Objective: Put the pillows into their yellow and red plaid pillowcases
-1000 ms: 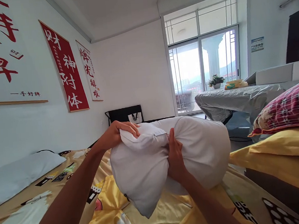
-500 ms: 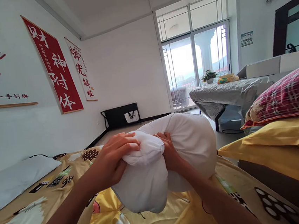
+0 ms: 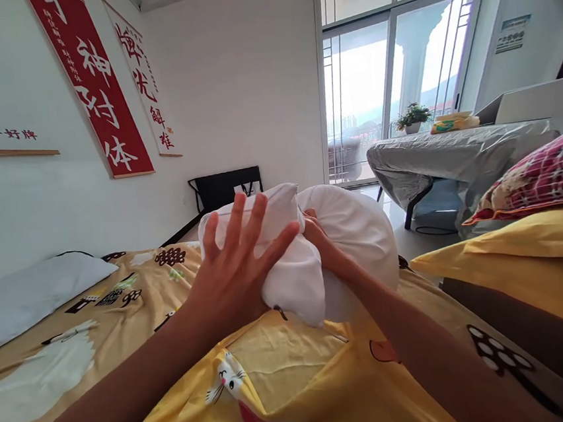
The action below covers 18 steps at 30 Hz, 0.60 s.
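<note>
A plump white pillow [image 3: 363,236] stands bunched up in front of me, pinched in at its middle. My right hand [image 3: 320,237] grips it there, the fingers partly hidden in the folds. Against the pillow's near left part lies my left hand [image 3: 239,261], fingers spread wide. Just below is a yellow cloth cover [image 3: 329,392] with a cartoon cat print, and a paler patch of cloth shows in its middle. The pillow's lower end hangs over this cover's far edge.
Beneath lies a tan printed bedsheet [image 3: 157,316]. Another white pillow [image 3: 45,293] rests at left by the wall. On the right are folded yellow bedding [image 3: 529,253] and a red plaid pillow [image 3: 547,175]. Behind stands a plastic-covered table [image 3: 460,154].
My left hand has gone from clutching the pillow to lying spread on it. The pillow's near end has lifted and shows more of the yellow cover. My view has tilted down.
</note>
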Motion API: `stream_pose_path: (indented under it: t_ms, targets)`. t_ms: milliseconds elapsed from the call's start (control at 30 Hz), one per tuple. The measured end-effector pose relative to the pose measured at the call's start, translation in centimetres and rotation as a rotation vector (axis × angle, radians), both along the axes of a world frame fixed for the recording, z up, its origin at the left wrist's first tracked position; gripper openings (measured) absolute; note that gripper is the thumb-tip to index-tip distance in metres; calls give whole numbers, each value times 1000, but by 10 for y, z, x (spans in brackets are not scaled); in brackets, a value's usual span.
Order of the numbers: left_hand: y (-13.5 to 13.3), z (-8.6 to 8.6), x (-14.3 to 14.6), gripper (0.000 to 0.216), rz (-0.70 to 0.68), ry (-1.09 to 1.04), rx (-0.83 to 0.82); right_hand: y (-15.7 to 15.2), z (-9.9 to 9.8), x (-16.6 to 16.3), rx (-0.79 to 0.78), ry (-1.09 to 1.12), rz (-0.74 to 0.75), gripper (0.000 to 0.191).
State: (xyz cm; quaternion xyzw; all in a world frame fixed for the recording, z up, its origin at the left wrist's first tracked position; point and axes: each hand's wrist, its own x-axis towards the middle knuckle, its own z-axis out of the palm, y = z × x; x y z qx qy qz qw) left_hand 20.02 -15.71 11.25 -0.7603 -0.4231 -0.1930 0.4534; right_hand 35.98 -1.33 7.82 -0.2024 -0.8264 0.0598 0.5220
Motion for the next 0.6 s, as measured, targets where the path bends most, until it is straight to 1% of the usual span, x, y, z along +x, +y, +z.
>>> stream_pose_path:
  t_ms: [67, 133, 200, 233, 267, 333, 367, 400, 433, 500, 567, 600]
  targets:
    - [6, 11, 3, 102, 13, -109, -43, -3, -4, 0, -18, -11, 35, 31]
    - [12, 19, 3, 111, 20, -159, -128, -6, -7, 0, -27, -31, 60, 33]
    - [15, 22, 2, 108, 37, -169, -193, -6, -10, -1, -33, -39, 75, 35]
    - [16, 21, 2, 99, 55, -166, -202, -5, -11, -2, -37, -41, 82, 37]
    - [17, 19, 2, 84, 76, -159, -191, -3, -12, -4, -41, -41, 87, 38]
    - [18, 12, 2, 50, 102, -115, -130, 2, -13, -7, -46, -36, 85, 39]
    - [18, 8, 3, 35, 98, -73, -93, 4, -13, -9, -44, -33, 79, 39]
    - [19, 6, 3, 25, 82, -27, -57, 6, -14, -10, -39, -30, 75, 38]
    - [21, 5, 4, 20, 62, 12, -27, 7, -14, -10, -29, -30, 76, 38]
    - [26, 9, 4, 19, 36, 30, -11, 8, -13, -8, -11, -42, 83, 33]
    - [32, 18, 4, 20, 39, -41, -56, 5, -13, -2, 1, -72, 79, 26]
    - [35, 24, 3, 19, 44, -98, -87, 3, -14, 2, 6, -90, 67, 29]
